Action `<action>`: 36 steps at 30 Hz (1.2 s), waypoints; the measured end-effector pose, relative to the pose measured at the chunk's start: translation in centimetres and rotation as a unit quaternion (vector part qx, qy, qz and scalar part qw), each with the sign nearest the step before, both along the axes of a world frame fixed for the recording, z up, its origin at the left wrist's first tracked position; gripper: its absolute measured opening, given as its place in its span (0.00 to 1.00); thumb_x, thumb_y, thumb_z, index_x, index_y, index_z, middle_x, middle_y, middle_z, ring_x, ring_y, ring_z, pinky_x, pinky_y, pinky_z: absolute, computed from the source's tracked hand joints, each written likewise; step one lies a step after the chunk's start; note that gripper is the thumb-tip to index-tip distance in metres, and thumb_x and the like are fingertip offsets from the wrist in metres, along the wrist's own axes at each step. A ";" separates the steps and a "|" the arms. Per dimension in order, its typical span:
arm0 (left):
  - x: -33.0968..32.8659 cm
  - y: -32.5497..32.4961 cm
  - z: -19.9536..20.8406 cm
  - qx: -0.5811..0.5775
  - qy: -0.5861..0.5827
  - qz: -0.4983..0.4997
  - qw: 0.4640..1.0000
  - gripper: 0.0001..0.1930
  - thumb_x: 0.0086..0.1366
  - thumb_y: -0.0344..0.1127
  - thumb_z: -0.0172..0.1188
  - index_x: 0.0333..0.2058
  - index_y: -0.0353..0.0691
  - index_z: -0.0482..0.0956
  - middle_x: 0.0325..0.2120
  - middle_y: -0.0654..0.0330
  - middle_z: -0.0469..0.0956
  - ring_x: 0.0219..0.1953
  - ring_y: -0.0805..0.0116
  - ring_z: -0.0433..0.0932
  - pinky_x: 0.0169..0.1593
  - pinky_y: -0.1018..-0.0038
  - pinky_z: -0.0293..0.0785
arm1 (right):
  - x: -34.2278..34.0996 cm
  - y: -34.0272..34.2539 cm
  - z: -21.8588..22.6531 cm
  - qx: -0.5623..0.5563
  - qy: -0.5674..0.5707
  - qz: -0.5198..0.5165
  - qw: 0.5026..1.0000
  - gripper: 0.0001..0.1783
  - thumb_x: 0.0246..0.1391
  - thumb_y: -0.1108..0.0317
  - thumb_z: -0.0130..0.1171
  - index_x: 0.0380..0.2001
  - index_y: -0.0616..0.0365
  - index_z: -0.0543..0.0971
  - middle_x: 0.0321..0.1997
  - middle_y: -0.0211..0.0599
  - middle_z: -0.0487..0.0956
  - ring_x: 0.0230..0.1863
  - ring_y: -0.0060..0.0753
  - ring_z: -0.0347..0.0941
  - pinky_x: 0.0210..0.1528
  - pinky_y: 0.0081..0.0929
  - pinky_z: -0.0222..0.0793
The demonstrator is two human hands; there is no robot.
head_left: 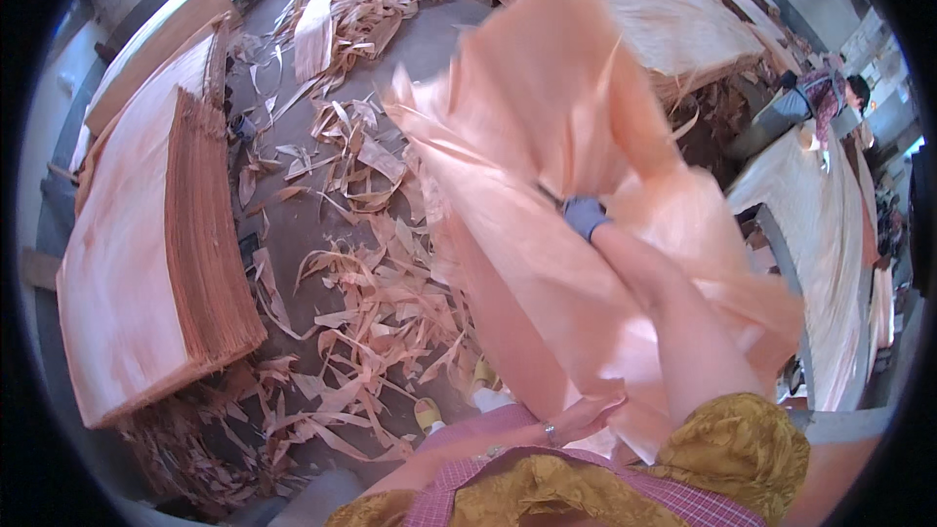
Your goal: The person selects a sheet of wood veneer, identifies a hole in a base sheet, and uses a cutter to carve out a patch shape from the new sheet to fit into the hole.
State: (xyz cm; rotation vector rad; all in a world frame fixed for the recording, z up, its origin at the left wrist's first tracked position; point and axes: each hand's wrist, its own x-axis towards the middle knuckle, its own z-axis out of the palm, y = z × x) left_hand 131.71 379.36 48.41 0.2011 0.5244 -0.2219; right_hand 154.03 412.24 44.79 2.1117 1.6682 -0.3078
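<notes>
Right grip [586, 218], head view: gloved, fingers curled around what appears to be a dark slim tool [549, 195], its type unclear through blur. Left grip [586, 417]: bare, at the veneer sheet's [522, 224] near edge; whether it pinches cannot be told. Judgement: support the sheet evenly and move slowly, as thin veneer may split. Sheet is before the person, above the floor [439, 39]; long axis appears to run away from the body, far end leaning slightly left.
</notes>
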 end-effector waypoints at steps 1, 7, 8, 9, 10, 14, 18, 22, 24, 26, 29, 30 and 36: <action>0.2 -1.0 -2.7 -0.006 0.000 -0.021 1.000 0.32 0.68 0.53 0.59 0.63 0.40 0.66 0.62 0.65 0.66 0.62 0.73 0.64 0.58 0.78 0.66 | 0.4 -1.6 -0.9 -0.020 0.044 -0.065 0.997 0.30 0.65 0.43 0.41 0.49 0.59 0.78 0.53 0.49 0.78 0.55 0.49 0.77 0.50 0.54 0.74; 0.6 0.5 -8.3 0.034 -0.017 -0.236 0.971 0.41 0.64 0.58 0.61 0.64 0.34 0.60 0.64 0.57 0.62 0.58 0.69 0.68 0.60 0.68 0.72 | 5.6 -6.0 -1.1 0.057 0.106 -0.134 0.984 0.26 0.63 0.47 0.47 0.50 0.58 0.73 0.50 0.46 0.78 0.49 0.47 0.79 0.40 0.51 0.76; 0.6 1.4 -9.1 0.024 0.045 -0.269 0.962 0.39 0.64 0.57 0.61 0.63 0.34 0.63 0.62 0.56 0.64 0.57 0.68 0.69 0.57 0.68 0.74 | 6.2 -7.0 -1.0 0.057 0.050 -0.137 0.988 0.25 0.62 0.47 0.48 0.50 0.57 0.72 0.49 0.45 0.78 0.48 0.47 0.79 0.38 0.50 0.76; 0.6 2.7 -10.0 0.019 0.113 -0.284 0.952 0.37 0.64 0.56 0.62 0.61 0.35 0.65 0.60 0.55 0.67 0.55 0.66 0.71 0.54 0.68 0.76 | 5.4 -6.9 0.4 0.059 0.000 -0.122 0.991 0.25 0.61 0.47 0.49 0.49 0.56 0.72 0.47 0.44 0.78 0.46 0.47 0.80 0.36 0.50 0.75; 0.4 3.8 -11.0 0.013 0.180 -0.297 0.938 0.35 0.64 0.55 0.62 0.60 0.35 0.68 0.58 0.54 0.69 0.54 0.65 0.72 0.52 0.68 0.78 | 4.8 -7.1 2.2 0.063 -0.051 -0.107 0.991 0.24 0.61 0.47 0.50 0.49 0.56 0.71 0.46 0.43 0.78 0.44 0.47 0.80 0.34 0.49 0.75; -2.5 8.1 -15.4 0.069 0.177 -0.216 0.958 0.22 0.65 0.50 0.62 0.49 0.40 0.78 0.40 0.57 0.80 0.39 0.64 0.79 0.39 0.68 0.82 | 2.0 -12.2 5.4 0.123 -0.040 -0.151 0.980 0.27 0.54 0.50 0.58 0.52 0.54 0.70 0.47 0.41 0.76 0.44 0.41 0.76 0.39 0.42 0.75; -4.4 15.6 -13.1 0.140 0.174 -0.246 0.943 0.20 0.65 0.50 0.62 0.46 0.40 0.79 0.35 0.61 0.82 0.35 0.65 0.80 0.36 0.68 0.81 | -1.5 -17.5 2.2 0.220 -0.007 -0.177 0.959 0.30 0.47 0.51 0.64 0.51 0.53 0.71 0.44 0.39 0.76 0.46 0.39 0.74 0.42 0.40 0.70; -3.8 23.8 -9.1 0.390 0.064 -0.370 0.841 0.22 0.63 0.51 0.62 0.46 0.38 0.79 0.35 0.59 0.82 0.35 0.62 0.80 0.36 0.66 0.80 | -3.4 -22.2 5.6 0.347 -0.016 -0.339 0.874 0.24 0.52 0.52 0.62 0.47 0.54 0.72 0.42 0.45 0.76 0.44 0.48 0.74 0.42 0.46 0.70; -2.6 26.9 -6.6 0.637 -0.068 -0.410 0.649 0.26 0.60 0.50 0.65 0.50 0.37 0.76 0.44 0.50 0.78 0.43 0.54 0.79 0.41 0.61 0.78 | -5.7 -25.0 9.3 0.395 0.007 -0.435 0.809 0.23 0.51 0.57 0.64 0.46 0.58 0.72 0.48 0.47 0.77 0.50 0.51 0.75 0.48 0.47 0.70; 1.1 29.3 -4.9 0.728 -0.145 -0.419 0.523 0.37 0.55 0.48 0.68 0.60 0.40 0.65 0.59 0.43 0.65 0.56 0.47 0.70 0.51 0.58 0.74 | -10.0 -28.9 10.1 0.391 0.023 -0.529 0.753 0.21 0.51 0.62 0.64 0.46 0.59 0.73 0.50 0.47 0.77 0.51 0.52 0.75 0.51 0.45 0.70; 1.6 31.6 -10.5 0.781 -0.286 -0.401 0.384 0.53 0.49 0.50 0.72 0.69 0.46 0.50 0.69 0.41 0.49 0.69 0.43 0.54 0.64 0.50 0.60 | -18.4 -32.4 9.8 0.379 0.060 -0.656 0.650 0.18 0.54 0.66 0.61 0.47 0.58 0.73 0.42 0.47 0.79 0.45 0.51 0.77 0.47 0.43 0.72; 2.0 31.6 -12.3 0.794 -0.330 -0.376 0.345 0.57 0.47 0.52 0.73 0.70 0.47 0.46 0.70 0.41 0.45 0.71 0.43 0.49 0.67 0.46 0.55 | -21.1 -33.3 9.5 0.383 0.109 -0.705 0.586 0.15 0.54 0.67 0.60 0.45 0.57 0.74 0.38 0.47 0.80 0.42 0.50 0.78 0.45 0.43 0.72; 8.9 30.6 -5.5 0.829 -0.323 -0.430 0.156 0.72 0.37 0.64 0.76 0.72 0.50 0.36 0.71 0.42 0.43 0.73 0.45 0.41 0.66 0.31 0.39 | -41.4 -32.4 7.9 0.244 0.098 -0.874 0.409 0.20 0.49 0.57 0.64 0.42 0.55 0.76 0.37 0.51 0.80 0.38 0.54 0.79 0.40 0.43 0.72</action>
